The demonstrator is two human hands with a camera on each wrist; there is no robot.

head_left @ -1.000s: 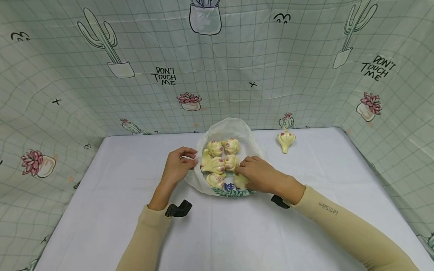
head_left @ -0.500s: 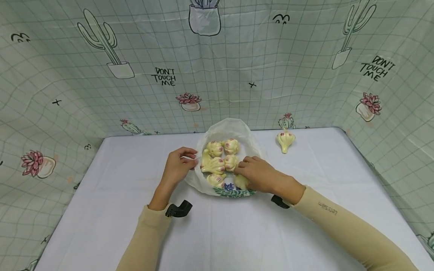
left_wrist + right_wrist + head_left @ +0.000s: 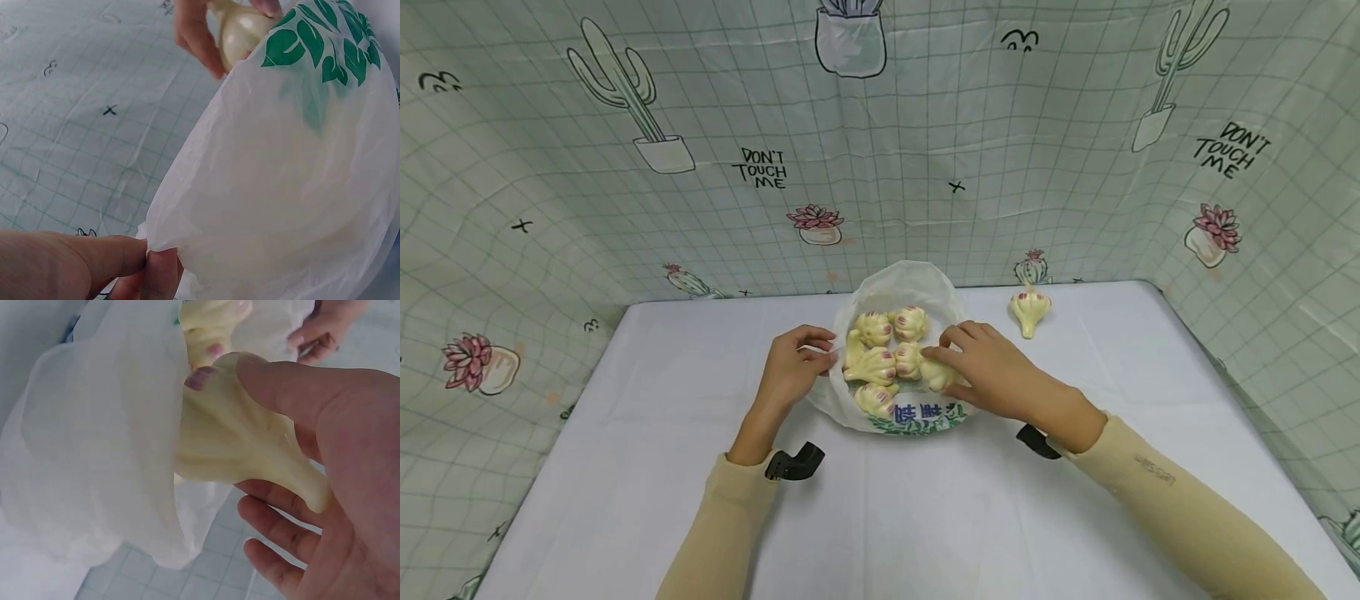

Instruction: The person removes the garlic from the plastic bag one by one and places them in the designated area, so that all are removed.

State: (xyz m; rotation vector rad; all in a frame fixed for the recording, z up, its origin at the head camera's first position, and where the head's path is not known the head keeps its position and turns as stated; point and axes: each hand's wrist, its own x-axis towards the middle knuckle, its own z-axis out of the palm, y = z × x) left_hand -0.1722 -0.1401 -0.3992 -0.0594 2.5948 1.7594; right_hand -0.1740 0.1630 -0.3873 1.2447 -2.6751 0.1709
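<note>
A white translucent plastic bag (image 3: 910,285) with green leaf print stands mouth-up on the table. Inside lie several pale yellow garlic bulbs (image 3: 873,367) with purple-red marks. My left hand (image 3: 793,367) pinches the bag's left rim between thumb and fingers, plain in the left wrist view. At the right side of the opening, my right hand (image 3: 992,371) holds another garlic bulb (image 3: 240,434) between thumb and index finger; its stem points toward the palm. In the right wrist view the bag's edge covers part of that bulb, and the other fingers sit loosely below it.
A single garlic bulb (image 3: 1030,310) lies on the white-covered table (image 3: 880,525), behind and right of the bag. Grid-patterned cloth (image 3: 880,167) with cactus drawings hangs behind the table and along its sides.
My right hand has shifted a little right and back with its garlic bulb, from the bag's lower right part. More blue print now shows inside. My left hand stays on the rim.
</note>
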